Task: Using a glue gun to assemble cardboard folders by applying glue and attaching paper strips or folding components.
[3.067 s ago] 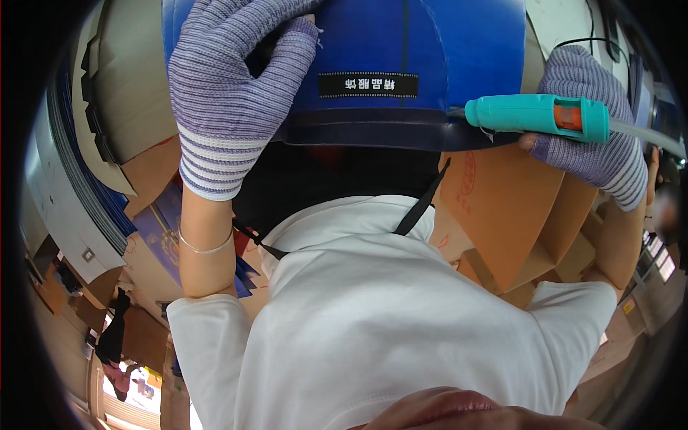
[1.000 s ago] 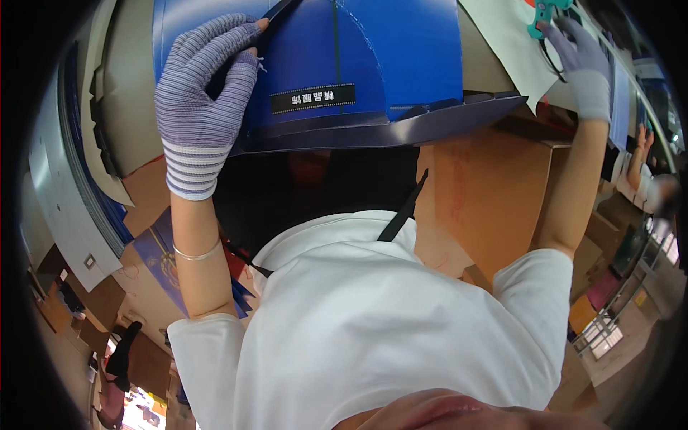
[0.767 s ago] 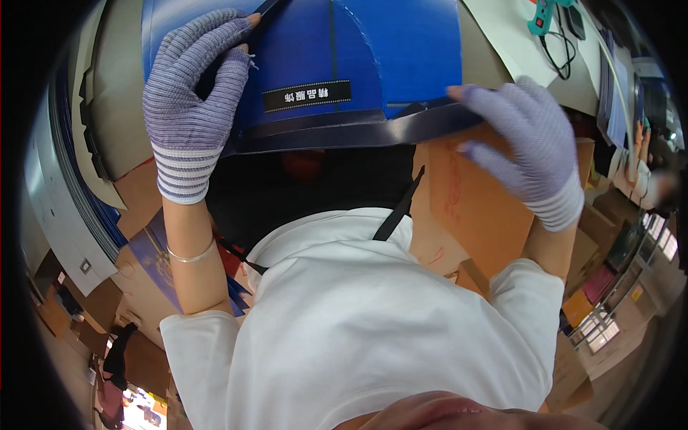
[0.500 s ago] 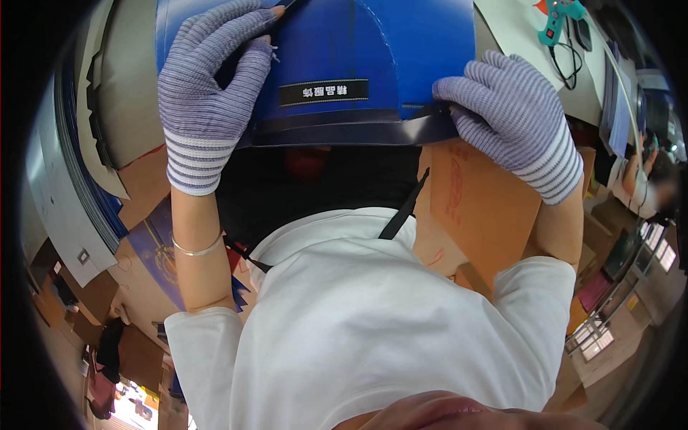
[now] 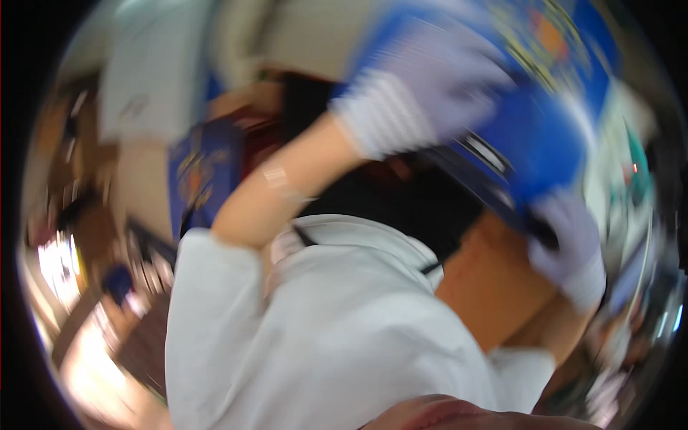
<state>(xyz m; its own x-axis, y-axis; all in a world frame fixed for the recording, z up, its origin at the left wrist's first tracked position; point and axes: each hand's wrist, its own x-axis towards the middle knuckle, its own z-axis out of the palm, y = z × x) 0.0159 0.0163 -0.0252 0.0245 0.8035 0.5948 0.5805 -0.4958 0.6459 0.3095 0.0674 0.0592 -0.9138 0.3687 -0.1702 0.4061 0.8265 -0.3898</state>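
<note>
A blue printed cardboard piece (image 5: 552, 136) with a dark edge strip, a small dark label and a gold pattern sits tilted at the upper right, smeared by motion. My left hand (image 5: 437, 93), in a grey-purple knitted glove with a striped cuff, lies over its left part; blur hides how its fingers are set. Gloved the same way, my right hand (image 5: 570, 247) is at the near right corner, its fingers and thumb curled round the edge. Whether the cardboard is a flat panel or a folded box I cannot tell.
A brown carton (image 5: 487, 279) stands below the cardboard, close to my right forearm. Another blue printed piece (image 5: 204, 172) with a gold pattern is at the left. A teal tool (image 5: 636, 165) lies on the pale surface at the far right.
The view has swung and blurred. The blue cardboard now appears rightward and turned clockwise, with the gold pattern showing. My left hand reaches across to the right; my right hand appears lower.
</note>
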